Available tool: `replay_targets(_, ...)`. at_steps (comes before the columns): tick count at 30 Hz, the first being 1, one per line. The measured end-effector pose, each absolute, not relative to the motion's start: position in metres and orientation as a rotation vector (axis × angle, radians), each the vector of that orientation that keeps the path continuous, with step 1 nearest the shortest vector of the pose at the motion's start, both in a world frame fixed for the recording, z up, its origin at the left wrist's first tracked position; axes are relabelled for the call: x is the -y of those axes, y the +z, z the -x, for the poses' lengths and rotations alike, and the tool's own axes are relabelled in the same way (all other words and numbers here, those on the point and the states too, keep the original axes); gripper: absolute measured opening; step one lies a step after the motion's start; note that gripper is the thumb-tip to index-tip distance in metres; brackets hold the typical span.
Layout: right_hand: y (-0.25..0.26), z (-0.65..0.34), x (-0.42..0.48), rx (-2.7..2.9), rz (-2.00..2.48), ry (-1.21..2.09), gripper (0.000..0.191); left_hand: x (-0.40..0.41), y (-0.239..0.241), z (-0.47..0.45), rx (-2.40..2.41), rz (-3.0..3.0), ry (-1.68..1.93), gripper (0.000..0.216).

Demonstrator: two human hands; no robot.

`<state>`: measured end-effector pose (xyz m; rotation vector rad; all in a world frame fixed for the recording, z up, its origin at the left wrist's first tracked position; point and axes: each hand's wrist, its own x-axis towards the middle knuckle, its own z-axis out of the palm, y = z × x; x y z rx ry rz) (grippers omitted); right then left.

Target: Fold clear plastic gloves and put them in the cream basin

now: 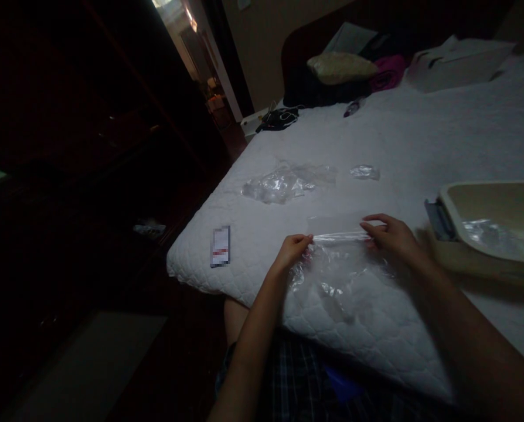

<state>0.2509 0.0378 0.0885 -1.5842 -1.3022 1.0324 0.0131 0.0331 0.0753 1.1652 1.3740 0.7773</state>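
Note:
A clear plastic bag [339, 275] hangs between my two hands over the near edge of the bed, its top edge pulled into a straight band. My left hand [293, 247] pinches the left end of that band. At the other end, my right hand [387, 234] grips the edge between thumb and fingers, with the index finger reaching over it. Beyond my hands lies a crumpled heap of clear plastic [283, 183] on the white quilted mattress cover [244, 234]. A small folded piece of clear plastic [365, 172] lies to its right.
A cream bin [451, 258] with clear plastic inside stands to the right. A phone-like rectangle [220, 246] lies near the left corner. At the back are a pale pillow [341, 67], a magenta roll [387, 71] and a white box [458, 67]. Dark furniture borders the left.

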Motion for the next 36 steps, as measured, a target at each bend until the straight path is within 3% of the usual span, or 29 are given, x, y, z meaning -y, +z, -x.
replay_targets(10, 0.037, -0.249, -0.052, 1.575, 1.651, 0.601, 0.042, -0.046, 0.032, -0.01, -1.521, -1.43, 0.709, 0.037)
replay_targets(16, 0.037, -0.253, -0.06, 1.524, 1.734, 0.738, 0.039, -0.044, 0.038, -0.016, -1.714, -1.652, 0.631, 0.03)
replay_targets(20, 0.036, -0.25, -0.061, 1.621, 1.788, 0.64, 0.036, -0.037, 0.046, -0.018, -1.87, -1.843, 0.583, 0.029)
replay_targets(24, 0.03, -0.25, -0.063, 1.672, 1.819, 0.527, 0.036, -0.034, 0.045, -0.009, -1.777, -1.797, 0.622, 0.033)
replay_targets(29, 0.036, -0.26, -0.065, 1.631, 1.752, 0.724, 0.04, -0.036, 0.039, 0.008, -1.603, -1.527, 0.679, 0.031)
replay_targets(32, 0.053, -0.259, -0.055, 1.788, 1.742, 0.436, 0.042, -0.032, 0.042, 0.012, -1.665, -1.624, 0.769, 0.023)
replay_targets(36, 0.064, -0.244, -0.035, 1.999, 1.576, 0.01, 0.046, -0.026, 0.051, 0.005, -1.728, -2.253, 0.87, 0.024)
